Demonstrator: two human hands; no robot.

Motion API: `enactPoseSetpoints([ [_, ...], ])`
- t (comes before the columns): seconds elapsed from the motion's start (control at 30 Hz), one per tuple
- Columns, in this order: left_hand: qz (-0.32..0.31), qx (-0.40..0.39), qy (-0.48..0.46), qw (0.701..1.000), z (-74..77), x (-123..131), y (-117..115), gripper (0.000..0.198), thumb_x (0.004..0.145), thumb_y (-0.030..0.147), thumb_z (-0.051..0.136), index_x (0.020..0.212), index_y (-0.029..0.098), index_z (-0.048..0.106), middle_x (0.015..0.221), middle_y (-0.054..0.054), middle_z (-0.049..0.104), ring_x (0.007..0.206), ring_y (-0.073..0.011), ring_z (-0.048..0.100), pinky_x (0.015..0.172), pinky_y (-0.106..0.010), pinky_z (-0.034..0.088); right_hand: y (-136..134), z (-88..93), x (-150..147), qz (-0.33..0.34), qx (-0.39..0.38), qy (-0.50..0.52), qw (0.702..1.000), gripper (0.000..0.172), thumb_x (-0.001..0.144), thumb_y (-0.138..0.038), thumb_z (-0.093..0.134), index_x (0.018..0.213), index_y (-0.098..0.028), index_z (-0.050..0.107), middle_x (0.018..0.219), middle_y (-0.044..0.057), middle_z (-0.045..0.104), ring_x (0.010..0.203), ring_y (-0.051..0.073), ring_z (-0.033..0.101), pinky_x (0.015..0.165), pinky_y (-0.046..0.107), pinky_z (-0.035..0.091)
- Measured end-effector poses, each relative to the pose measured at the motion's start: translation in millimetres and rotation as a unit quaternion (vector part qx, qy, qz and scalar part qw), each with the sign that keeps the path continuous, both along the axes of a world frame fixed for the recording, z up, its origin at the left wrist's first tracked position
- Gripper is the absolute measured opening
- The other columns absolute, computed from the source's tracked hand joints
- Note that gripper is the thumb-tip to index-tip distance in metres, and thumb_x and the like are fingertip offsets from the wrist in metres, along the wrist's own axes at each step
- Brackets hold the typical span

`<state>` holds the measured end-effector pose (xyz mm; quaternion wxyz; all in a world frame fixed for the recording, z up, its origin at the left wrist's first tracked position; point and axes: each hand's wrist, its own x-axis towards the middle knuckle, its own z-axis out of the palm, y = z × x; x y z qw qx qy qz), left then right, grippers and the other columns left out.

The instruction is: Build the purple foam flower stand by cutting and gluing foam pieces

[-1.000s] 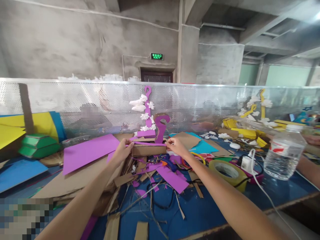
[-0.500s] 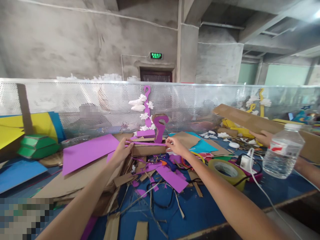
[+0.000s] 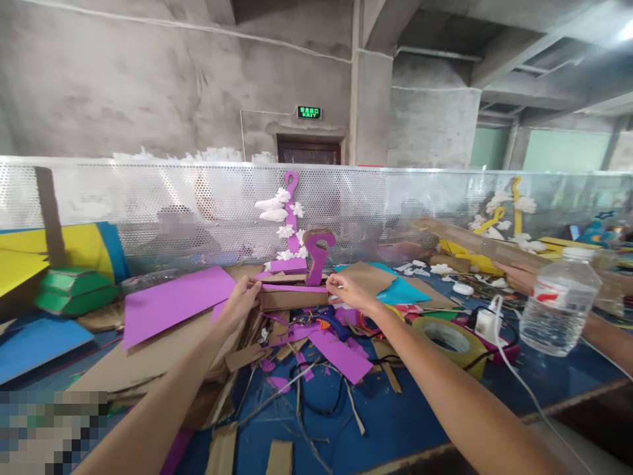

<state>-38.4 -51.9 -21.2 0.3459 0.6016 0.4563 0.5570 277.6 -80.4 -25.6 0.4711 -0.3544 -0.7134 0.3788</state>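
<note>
1. Cardboard box (image 3: 294, 301): I see it mid-desk, well back from the front edge of the desk (image 3: 386, 422).
2. Bare blue room opens near that edge, beside my right forearm (image 3: 420, 363); scraps (image 3: 341, 356) crowd the box's front.
3. A purple hook (image 3: 315, 260) stands upright behind.
4. My left hand (image 3: 244, 295) and right hand (image 3: 347, 290) pinch opposite ends of the purple strip (image 3: 293, 287), along the box's upper edge.

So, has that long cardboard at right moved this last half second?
Yes: the long cardboard has its left end lower and farther left against the perforated screen.
</note>
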Motion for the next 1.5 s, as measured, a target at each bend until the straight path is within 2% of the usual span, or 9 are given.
enactPoseSetpoints([
  [0.27, 0.013, 0.027, 0.061, 0.998, -2.9, -3, 3, 0.034, 0.073, 0.050, 0.071, 0.081, 0.019, 0.057, 0.078, -0.001, 0.060, 0.072, -0.0167, 0.062, 0.062, -0.027, 0.053, 13, -6.4, -1, -0.067, 0.043, -0.041, 0.996, 0.026, 0.084, -0.045, 0.063, 0.079, -0.020, 0.056, 0.078, -0.001, 0.056, 0.073, 0.015, 0.062, 0.064, 0.028, 0.057],
  [0.4, 0.025, 0.017, 0.064, 0.998, -2.1, -3, 5, 0.033, 0.068, 0.046, 0.074, 0.077, 0.020, 0.056, 0.070, 0.000, 0.061, 0.067, -0.0182, 0.064, 0.059, -0.028, 0.053, 17, -7.8, 1, -0.113, 0.058, -0.063, 0.990, 0.021, 0.087, -0.039, 0.060, 0.080, -0.019, 0.058, 0.078, 0.002, 0.063, 0.071, 0.018, 0.066, 0.064, 0.029, 0.057],
  [0.67, 0.026, 0.008, 0.064, 0.998, -1.7, -4, 5, 0.032, 0.065, 0.040, 0.078, 0.071, 0.020, 0.054, 0.063, 0.000, 0.062, 0.063, -0.0198, 0.066, 0.057, -0.028, 0.052, 23, -14.3, 2, -0.154, 0.064, -0.066, 0.984, 0.016, 0.086, -0.034, 0.065, 0.083, -0.019, 0.060, 0.080, 0.005, 0.069, 0.069, 0.019, 0.070, 0.058, 0.027, 0.055],
  [0.8, 0.028, 0.002, 0.065, 0.998, -3.0, -5, 6, 0.033, 0.062, 0.039, 0.079, 0.072, 0.019, 0.054, 0.064, 0.001, 0.062, 0.059, -0.0176, 0.064, 0.057, -0.028, 0.051, 25, -15.6, 3, -0.160, 0.079, -0.071, 0.981, 0.012, 0.086, -0.030, 0.065, 0.084, -0.020, 0.059, 0.079, 0.003, 0.069, 0.068, 0.017, 0.070, 0.057, 0.024, 0.054],
  [1.0, 0.028, 0.019, 0.040, 0.999, -6.0, -8, 8, 0.036, 0.061, 0.036, 0.080, 0.084, 0.018, 0.059, 0.079, 0.000, 0.063, 0.063, -0.0142, 0.062, 0.060, -0.026, 0.050, 25, -14.8, 2, -0.167, 0.087, -0.079, 0.979, 0.010, 0.088, -0.028, 0.063, 0.084, -0.020, 0.059, 0.080, 0.003, 0.070, 0.067, 0.016, 0.070, 0.057, 0.023, 0.054],
  [1.27, -0.002, 0.003, 0.020, 1.000, -3.6, -5, 5, 0.029, 0.064, 0.034, 0.076, 0.080, 0.018, 0.057, 0.073, 0.002, 0.058, 0.062, -0.0129, 0.058, 0.061, -0.026, 0.049, 17, -8.2, 2, -0.165, 0.094, -0.104, 0.976, 0.014, 0.084, -0.031, 0.069, 0.084, -0.019, 0.062, 0.079, 0.003, 0.072, 0.065, 0.016, 0.069, 0.061, 0.025, 0.053],
  [1.5, -0.005, -0.001, 0.013, 1.000, -3.2, -5, 4, 0.031, 0.064, 0.036, 0.076, 0.079, 0.018, 0.057, 0.073, 0.002, 0.058, 0.064, -0.0131, 0.059, 0.060, -0.025, 0.048, 21, -11.0, 2, -0.171, 0.080, -0.095, 0.977, 0.010, 0.084, -0.028, 0.066, 0.083, -0.019, 0.061, 0.077, 0.004, 0.071, 0.067, 0.017, 0.070, 0.060, 0.025, 0.053],
])
